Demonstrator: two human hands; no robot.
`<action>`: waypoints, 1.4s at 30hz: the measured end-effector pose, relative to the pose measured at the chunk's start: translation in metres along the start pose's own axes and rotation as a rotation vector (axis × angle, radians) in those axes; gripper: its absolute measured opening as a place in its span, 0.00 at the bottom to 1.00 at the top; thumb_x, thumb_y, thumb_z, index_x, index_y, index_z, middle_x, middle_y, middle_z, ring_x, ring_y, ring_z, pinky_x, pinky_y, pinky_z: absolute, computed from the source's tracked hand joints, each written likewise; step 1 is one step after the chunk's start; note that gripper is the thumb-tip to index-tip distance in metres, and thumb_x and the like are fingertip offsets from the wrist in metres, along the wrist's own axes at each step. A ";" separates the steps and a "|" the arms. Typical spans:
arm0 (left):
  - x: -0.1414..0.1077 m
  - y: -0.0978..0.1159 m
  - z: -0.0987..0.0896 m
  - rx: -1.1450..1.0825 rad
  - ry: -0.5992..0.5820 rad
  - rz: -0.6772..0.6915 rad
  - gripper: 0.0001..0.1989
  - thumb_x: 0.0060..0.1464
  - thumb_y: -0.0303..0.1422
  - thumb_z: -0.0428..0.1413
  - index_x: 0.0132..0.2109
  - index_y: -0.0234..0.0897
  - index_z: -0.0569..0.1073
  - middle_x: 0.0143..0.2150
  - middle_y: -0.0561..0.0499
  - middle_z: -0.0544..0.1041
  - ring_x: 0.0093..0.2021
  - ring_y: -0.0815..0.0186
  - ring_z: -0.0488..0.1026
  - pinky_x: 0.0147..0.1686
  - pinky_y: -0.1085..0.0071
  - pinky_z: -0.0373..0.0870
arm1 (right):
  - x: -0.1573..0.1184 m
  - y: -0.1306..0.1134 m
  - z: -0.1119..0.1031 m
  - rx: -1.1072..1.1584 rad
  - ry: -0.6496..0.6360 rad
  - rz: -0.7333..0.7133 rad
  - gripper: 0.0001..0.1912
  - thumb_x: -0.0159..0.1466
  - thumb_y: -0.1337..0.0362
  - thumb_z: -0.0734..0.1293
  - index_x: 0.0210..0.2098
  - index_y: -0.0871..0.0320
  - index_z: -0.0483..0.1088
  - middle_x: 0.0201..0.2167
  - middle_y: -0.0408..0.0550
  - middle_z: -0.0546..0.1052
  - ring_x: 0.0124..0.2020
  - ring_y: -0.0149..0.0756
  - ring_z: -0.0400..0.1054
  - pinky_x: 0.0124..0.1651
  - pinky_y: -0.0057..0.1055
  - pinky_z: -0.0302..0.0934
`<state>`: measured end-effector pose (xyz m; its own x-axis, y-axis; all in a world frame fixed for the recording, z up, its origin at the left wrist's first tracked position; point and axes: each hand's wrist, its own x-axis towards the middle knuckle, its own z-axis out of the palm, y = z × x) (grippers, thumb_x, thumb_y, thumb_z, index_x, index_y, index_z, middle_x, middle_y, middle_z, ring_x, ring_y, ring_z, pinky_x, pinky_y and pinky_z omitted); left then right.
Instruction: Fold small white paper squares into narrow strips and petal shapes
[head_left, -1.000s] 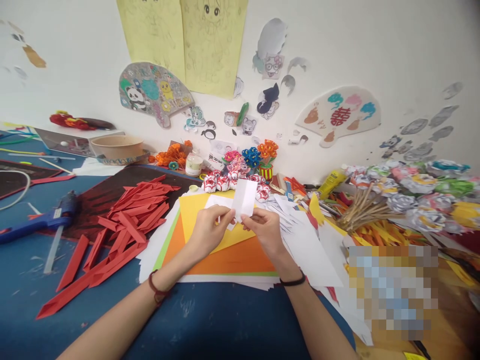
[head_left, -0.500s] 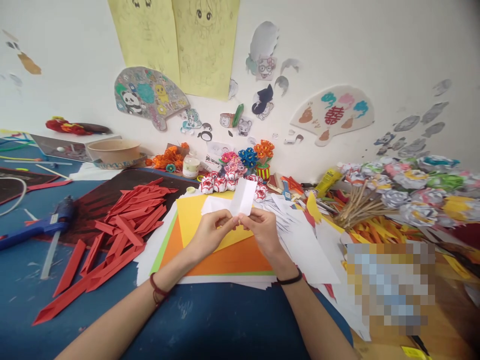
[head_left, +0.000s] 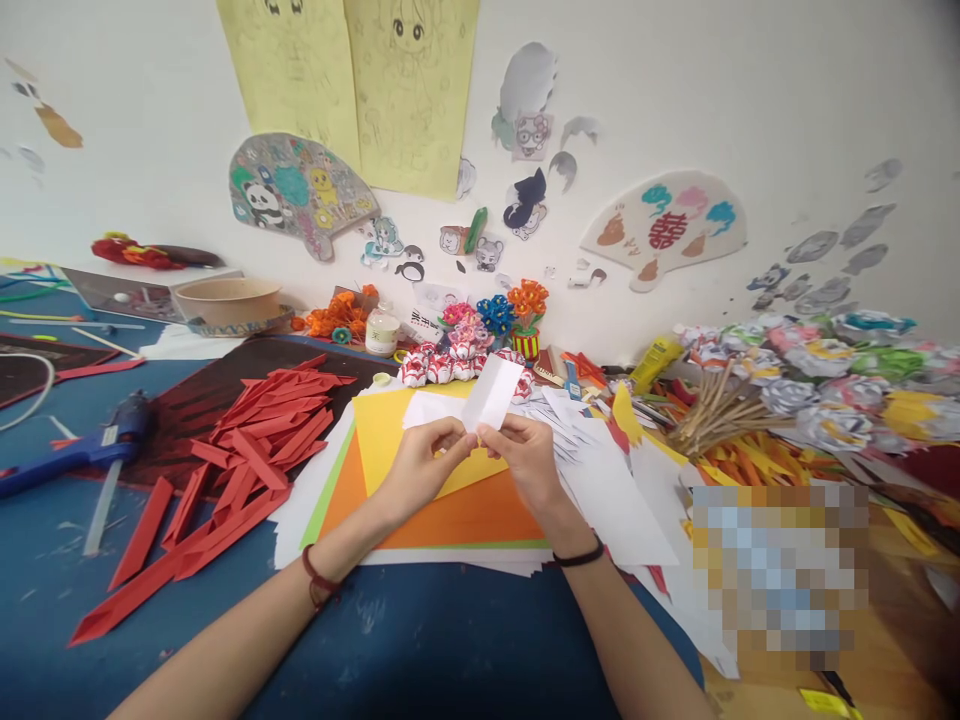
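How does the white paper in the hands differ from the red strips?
The white paper is one piece, while the red strips are many, mostly heaped. The white paper is held up between the left hand and right hand; the red strips rest on the dark mat and blue surface. The white paper looks broader for its length than the long, narrow red strips. Both show creases.

A dark red cord bracelet [head_left: 320, 582] circles the wrist behind the left hand [head_left: 425, 462], its thin strands doubled and slightly loose, with a small knot or end too blurred to make out. Behind the right hand [head_left: 527, 462], the other wrist wears a plain black band [head_left: 580, 555], narrow and rounded. Both forearms are bare, with slender wrists.
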<state>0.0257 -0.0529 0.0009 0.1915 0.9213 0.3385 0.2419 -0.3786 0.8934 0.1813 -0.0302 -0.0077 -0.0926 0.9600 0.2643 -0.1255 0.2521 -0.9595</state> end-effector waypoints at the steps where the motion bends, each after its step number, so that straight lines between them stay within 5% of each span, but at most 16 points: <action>1: 0.000 0.000 0.000 0.008 -0.001 -0.006 0.16 0.58 0.41 0.53 0.29 0.33 0.72 0.24 0.53 0.71 0.26 0.70 0.64 0.28 0.74 0.59 | 0.000 0.000 0.000 0.002 0.002 0.001 0.08 0.54 0.61 0.73 0.25 0.61 0.76 0.19 0.43 0.73 0.20 0.27 0.62 0.25 0.26 0.56; 6: 0.001 0.004 -0.005 0.021 -0.068 -0.032 0.20 0.61 0.44 0.48 0.30 0.34 0.74 0.29 0.50 0.75 0.30 0.67 0.69 0.32 0.73 0.63 | 0.001 -0.001 0.000 0.000 0.014 0.008 0.09 0.53 0.61 0.73 0.24 0.61 0.76 0.18 0.42 0.72 0.20 0.27 0.61 0.25 0.26 0.55; 12: 0.004 0.000 -0.008 0.158 0.058 0.013 0.17 0.59 0.43 0.52 0.29 0.34 0.71 0.25 0.53 0.73 0.27 0.69 0.66 0.30 0.73 0.60 | 0.000 0.001 -0.001 -0.023 -0.028 0.036 0.11 0.53 0.58 0.73 0.25 0.61 0.75 0.17 0.42 0.71 0.19 0.27 0.61 0.24 0.26 0.56; 21: 0.004 0.001 -0.009 0.135 0.028 0.031 0.17 0.59 0.41 0.52 0.28 0.34 0.71 0.24 0.54 0.71 0.27 0.69 0.65 0.29 0.74 0.59 | 0.003 -0.001 -0.004 0.019 -0.121 0.050 0.15 0.55 0.55 0.73 0.23 0.60 0.73 0.17 0.40 0.67 0.20 0.27 0.59 0.24 0.26 0.53; 25: 0.005 -0.003 -0.010 0.154 0.125 0.046 0.15 0.59 0.41 0.53 0.29 0.35 0.71 0.25 0.54 0.71 0.27 0.69 0.65 0.30 0.73 0.59 | 0.004 -0.002 -0.004 0.059 -0.207 0.106 0.16 0.53 0.53 0.74 0.31 0.60 0.76 0.23 0.43 0.73 0.23 0.29 0.64 0.29 0.28 0.59; 32: 0.002 -0.009 -0.007 0.232 0.236 0.090 0.14 0.57 0.42 0.54 0.30 0.37 0.71 0.25 0.55 0.67 0.27 0.69 0.63 0.30 0.74 0.58 | 0.002 0.002 -0.004 -0.031 -0.200 0.109 0.16 0.52 0.54 0.75 0.30 0.61 0.76 0.22 0.45 0.76 0.22 0.29 0.67 0.28 0.28 0.62; 42: 0.005 -0.013 -0.004 -0.089 0.170 -0.116 0.15 0.51 0.45 0.58 0.29 0.36 0.75 0.28 0.51 0.76 0.31 0.65 0.70 0.32 0.73 0.64 | 0.003 0.001 -0.006 -0.092 -0.207 0.074 0.17 0.54 0.51 0.72 0.31 0.60 0.76 0.24 0.45 0.75 0.23 0.30 0.67 0.29 0.27 0.63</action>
<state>0.0194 -0.0431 -0.0073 0.0027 0.9629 0.2699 0.1668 -0.2665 0.9493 0.1866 -0.0264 -0.0083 -0.2998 0.9332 0.1981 -0.0207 0.2013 -0.9793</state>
